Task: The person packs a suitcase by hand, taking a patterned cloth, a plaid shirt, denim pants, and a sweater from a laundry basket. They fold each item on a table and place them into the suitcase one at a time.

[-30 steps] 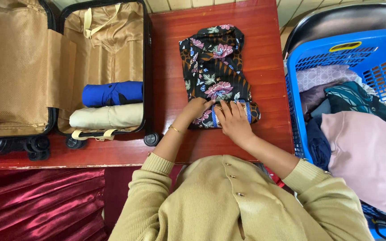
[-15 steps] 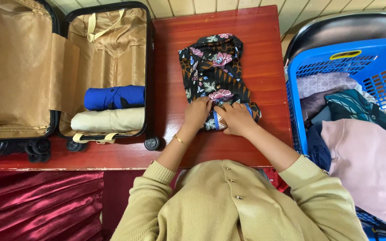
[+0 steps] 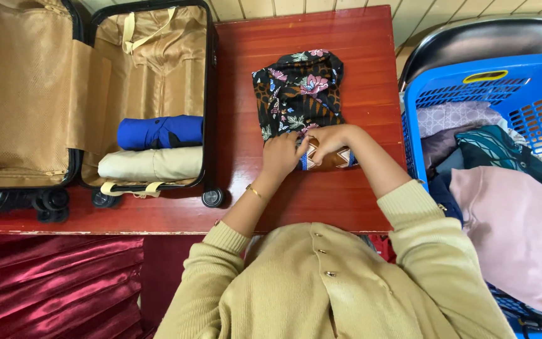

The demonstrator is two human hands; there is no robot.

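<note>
Garment (image 3: 300, 94) rolled further, under both fingers (image 3: 305, 145).

You're over a glossy red-brown wooden table (image 3: 359, 56), pale plank flooring (image 3: 265, 7) beyond, dark grey chair seat (image 3: 478, 41) right, crimson pleated cloth (image 3: 51, 282) below.

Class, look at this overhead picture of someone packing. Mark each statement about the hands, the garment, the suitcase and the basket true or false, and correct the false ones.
1. Both hands, left hand and right hand, rest on the floral garment. True.
2. The open suitcase is empty. False: it holds a blue roll and a cream roll.
3. The laundry basket is blue. True.
4. The garment lies on a glass table. False: a red-brown wooden table.
</note>
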